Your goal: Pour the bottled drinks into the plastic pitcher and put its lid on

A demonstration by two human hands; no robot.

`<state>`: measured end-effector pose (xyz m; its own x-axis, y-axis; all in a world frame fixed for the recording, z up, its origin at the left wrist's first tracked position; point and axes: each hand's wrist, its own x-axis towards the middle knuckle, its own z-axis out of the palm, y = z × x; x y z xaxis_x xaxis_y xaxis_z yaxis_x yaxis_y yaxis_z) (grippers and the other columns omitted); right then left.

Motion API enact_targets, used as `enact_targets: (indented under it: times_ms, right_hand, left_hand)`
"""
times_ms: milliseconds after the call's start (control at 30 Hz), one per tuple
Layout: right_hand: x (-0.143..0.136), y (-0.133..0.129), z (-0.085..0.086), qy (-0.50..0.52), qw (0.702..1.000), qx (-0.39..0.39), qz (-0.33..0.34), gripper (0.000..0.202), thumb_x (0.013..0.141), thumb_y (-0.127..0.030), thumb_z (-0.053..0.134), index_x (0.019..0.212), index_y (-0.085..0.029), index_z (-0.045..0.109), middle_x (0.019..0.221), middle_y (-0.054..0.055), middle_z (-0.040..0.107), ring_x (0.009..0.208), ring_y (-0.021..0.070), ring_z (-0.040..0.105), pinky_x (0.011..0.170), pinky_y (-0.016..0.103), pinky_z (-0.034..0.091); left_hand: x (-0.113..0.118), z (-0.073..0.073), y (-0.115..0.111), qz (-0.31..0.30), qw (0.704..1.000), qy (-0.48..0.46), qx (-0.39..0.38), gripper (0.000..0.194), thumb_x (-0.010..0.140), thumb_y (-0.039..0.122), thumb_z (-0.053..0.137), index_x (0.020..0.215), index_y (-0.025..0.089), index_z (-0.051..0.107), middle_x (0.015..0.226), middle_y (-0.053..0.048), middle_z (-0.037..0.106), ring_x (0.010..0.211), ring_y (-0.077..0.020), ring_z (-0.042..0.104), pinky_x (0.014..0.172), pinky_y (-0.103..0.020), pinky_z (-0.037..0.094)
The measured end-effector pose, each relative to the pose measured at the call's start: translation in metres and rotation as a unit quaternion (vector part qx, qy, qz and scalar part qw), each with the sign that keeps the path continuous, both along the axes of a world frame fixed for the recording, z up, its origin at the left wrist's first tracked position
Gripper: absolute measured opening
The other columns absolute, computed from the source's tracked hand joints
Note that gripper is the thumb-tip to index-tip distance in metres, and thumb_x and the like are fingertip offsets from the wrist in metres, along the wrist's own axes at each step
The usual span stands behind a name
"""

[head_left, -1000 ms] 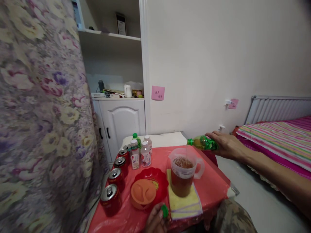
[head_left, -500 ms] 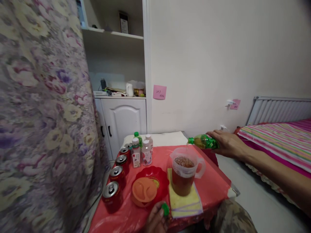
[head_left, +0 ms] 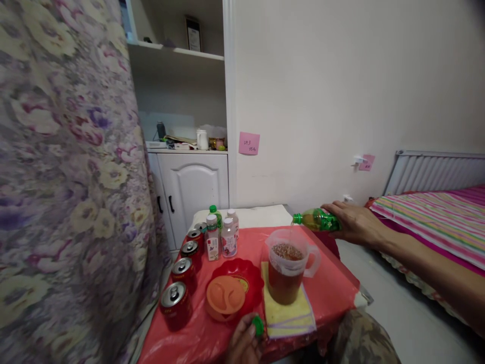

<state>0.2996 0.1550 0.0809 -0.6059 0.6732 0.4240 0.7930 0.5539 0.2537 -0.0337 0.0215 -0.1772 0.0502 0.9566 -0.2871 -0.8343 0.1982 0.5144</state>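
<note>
My right hand (head_left: 354, 222) holds a green bottle (head_left: 313, 220) tipped on its side, its mouth over a clear plastic pitcher (head_left: 288, 266). A thin stream runs from the bottle into the pitcher, which holds brown foamy drink. The pitcher stands on a yellow cloth (head_left: 287, 314) on a red table cover (head_left: 329, 288). At the bottom edge, my left hand (head_left: 244, 344) pinches a green bottle cap (head_left: 258, 326) near the table's front.
A red bowl (head_left: 242, 277) with an orange lid (head_left: 225, 297) sits left of the pitcher. Several red cans (head_left: 175, 305) line the table's left edge; small bottles (head_left: 228, 237) stand behind. A floral curtain (head_left: 64, 192) hangs left, a white cabinet (head_left: 193, 187) behind, a striped bed (head_left: 435, 215) right.
The view has shifted slightly. The bottle stays tipped over the pitcher and the pouring goes on; both hands keep their places.
</note>
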Motion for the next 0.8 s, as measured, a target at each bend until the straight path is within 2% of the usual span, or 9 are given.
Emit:
enact_targets:
  times_ms: [367, 800]
  right_hand:
    - [0.0009, 0.0009, 0.0018, -0.002, 1.0, -0.001, -0.006, 0.042, 0.087, -0.039, 0.065, 0.122, -0.02, 0.053, 0.106, 0.012, 0.068, 0.094, 0.0305, 0.066, 0.074, 0.037, 0.048]
    - [0.0047, 0.0018, 0.005, -0.013, 0.999, 0.019, -0.023, 0.045, 0.088, -0.042, 0.065, 0.126, -0.02, 0.052, 0.107, 0.012, 0.069, 0.098, 0.0313, 0.068, 0.077, 0.038, 0.05]
  left_hand:
    - [-0.0012, -0.0036, 0.0005, -0.006, 1.0, -0.003, 0.012, 0.033, 0.059, 0.021, 0.095, 0.088, 0.02, 0.078, 0.085, -0.004, 0.08, 0.08, -0.0174, 0.072, 0.08, -0.03, 0.053]
    - [0.0005, 0.0023, -0.0016, 0.008, 1.0, 0.008, 0.002, 0.031, 0.061, 0.02, 0.09, 0.088, 0.019, 0.074, 0.085, -0.005, 0.078, 0.076, -0.0198, 0.073, 0.078, -0.031, 0.054]
